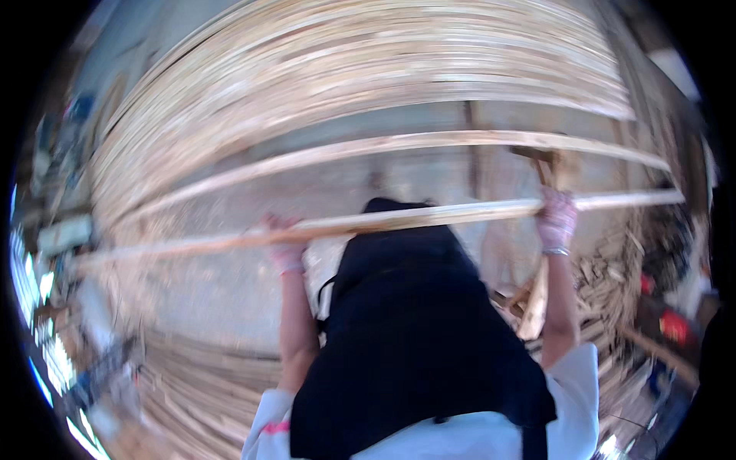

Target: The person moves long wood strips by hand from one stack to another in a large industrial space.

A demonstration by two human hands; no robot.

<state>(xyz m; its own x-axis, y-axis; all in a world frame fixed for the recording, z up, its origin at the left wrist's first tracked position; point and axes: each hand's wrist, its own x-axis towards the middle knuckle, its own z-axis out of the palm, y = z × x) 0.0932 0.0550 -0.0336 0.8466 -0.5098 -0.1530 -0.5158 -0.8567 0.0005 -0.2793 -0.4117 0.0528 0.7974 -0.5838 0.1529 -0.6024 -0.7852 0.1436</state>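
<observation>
"Holding that wooden strip [414, 219] left-to-right across the black apron [414, 322]?"
"Yep — left hand [287, 255] and right hand [556, 220] both closed round it. Keep them wide apart imo, so ends don't sag."

The head camera looks down, near above the dark apron [418, 345] at lower middle, farther from stacked wood [383, 61] at top.

Rm btwn near strip [429, 216] & far strip [414, 140]; stack [383, 61] blks beyond.

blurred left fingers [280, 222], motion-smeared plank stack [376, 57]
</observation>
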